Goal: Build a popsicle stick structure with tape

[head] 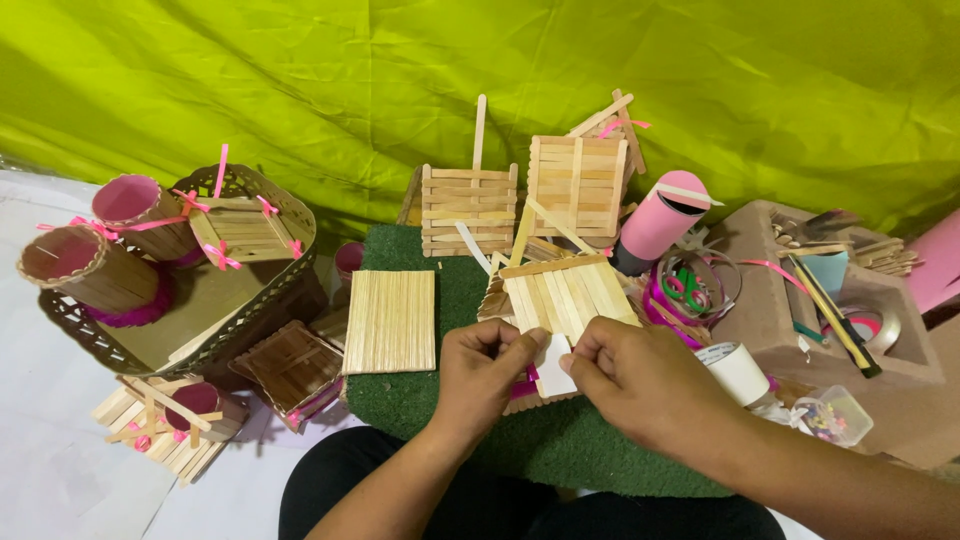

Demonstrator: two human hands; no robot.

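Left hand: the left hand is curled nearly closed, its thumb and fingertips pinching a small white paper strip with a bit of bright pink ribbon showing just below the fingers.
Right hand: the right hand is also curled, its thumb and forefinger pinched on the other edge of the same white strip; the two hands almost touch.
Panel in work: a flat panel of pale wooden craft sticks laid side by side lies tilted just beyond the fingertips, above the white strip.
Mat: both hands work over a dark green fuzzy mat that rests over the person's lap.
Second panel: a rectangular sheet of craft sticks glued edge to edge lies flat on the mat, left of the left hand and apart from it.
Upright pieces: two square stick-built frames stand behind the mat against a bright yellow-green cloth backdrop.
Right side: a pink cylinder with a dark base leans beside a tangle of ribbon and green-handled scissors; a white tape roll sits just beside the right wrist; a brown block-shaped organiser holding tools stands further right.
Left side: a brown woven tray carries two stick-clad round pots with pink rims.
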